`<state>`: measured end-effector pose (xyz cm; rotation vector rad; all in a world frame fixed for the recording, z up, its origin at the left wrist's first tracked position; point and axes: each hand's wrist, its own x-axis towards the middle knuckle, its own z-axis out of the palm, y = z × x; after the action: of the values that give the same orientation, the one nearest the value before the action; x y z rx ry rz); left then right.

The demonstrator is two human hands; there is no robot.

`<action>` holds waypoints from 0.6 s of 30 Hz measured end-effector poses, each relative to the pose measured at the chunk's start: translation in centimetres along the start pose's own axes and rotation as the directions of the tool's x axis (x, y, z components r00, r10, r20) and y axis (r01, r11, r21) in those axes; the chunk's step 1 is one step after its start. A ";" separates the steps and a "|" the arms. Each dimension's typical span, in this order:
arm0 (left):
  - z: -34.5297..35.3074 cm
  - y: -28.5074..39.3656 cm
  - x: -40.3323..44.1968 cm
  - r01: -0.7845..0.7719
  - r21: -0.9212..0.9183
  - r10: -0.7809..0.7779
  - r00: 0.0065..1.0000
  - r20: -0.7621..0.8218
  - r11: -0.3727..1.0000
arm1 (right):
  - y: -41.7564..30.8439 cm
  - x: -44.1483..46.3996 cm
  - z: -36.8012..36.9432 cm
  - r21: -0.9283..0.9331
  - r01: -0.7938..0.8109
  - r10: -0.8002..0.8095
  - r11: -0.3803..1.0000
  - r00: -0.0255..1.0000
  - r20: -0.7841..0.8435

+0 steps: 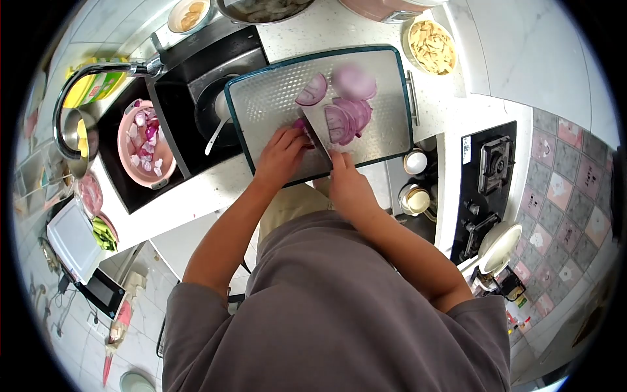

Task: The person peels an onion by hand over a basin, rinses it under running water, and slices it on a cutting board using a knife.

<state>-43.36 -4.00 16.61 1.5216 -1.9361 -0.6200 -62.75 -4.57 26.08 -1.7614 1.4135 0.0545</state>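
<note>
A metal cutting board with a dark teal rim [261, 108] lies across the counter in front of me. My right hand [351, 186] is closed around the handle of a kitchen knife [316, 138], its blade pointing away from me over the board. Just left of the blade, my left hand [281, 155] has its fingers curled down on a piece of red onion [301, 123], mostly hidden by the fingers. To the right of the blade is a pile of sliced red onion [349, 119]. Farther back lie a cut onion wedge [313, 90] and a blurred onion half [354, 81].
At the left, a black sink [179, 140] holds a pink basin [126, 153] with onion pieces, under a curved faucet [98, 68]. A bowl of pale slices [431, 47] stands back right. A gas stove [494, 163] is at the right. Jars [415, 200] stand beside the board.
</note>
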 end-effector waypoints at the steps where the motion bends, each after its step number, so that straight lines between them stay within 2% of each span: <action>1: 0.2 -0.1 0.1 -0.002 -0.005 0.002 1.000 0.002 1.000 | -0.2 -0.1 0.1 -0.001 -0.005 0.005 1.000 1.000 -0.001; 6: 0.8 -0.2 0.3 -0.011 -0.004 0.011 0.998 -0.065 1.000 | -0.4 -0.1 0.9 -0.042 0.004 -0.004 0.999 1.000 -0.012; 13: 1.1 -1.6 0.0 -0.025 -0.060 0.021 0.998 -0.064 0.998 | 0.7 2.1 2.7 -0.033 -0.051 0.052 0.998 0.998 0.027; 15: 0.8 -1.5 0.1 -0.032 -0.062 0.028 0.998 -0.053 0.998 | 1.6 2.2 3.7 0.073 -0.079 0.084 0.994 0.994 -0.072; 18: 0.6 -1.2 -0.1 -0.027 -0.098 0.021 0.998 -0.063 0.995 | 2.0 2.1 3.8 0.084 -0.059 0.068 0.995 0.991 -0.115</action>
<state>-42.95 -4.24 15.31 1.4376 -1.8471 -0.6416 -61.92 -3.84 21.42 -1.6765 1.5354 -0.0733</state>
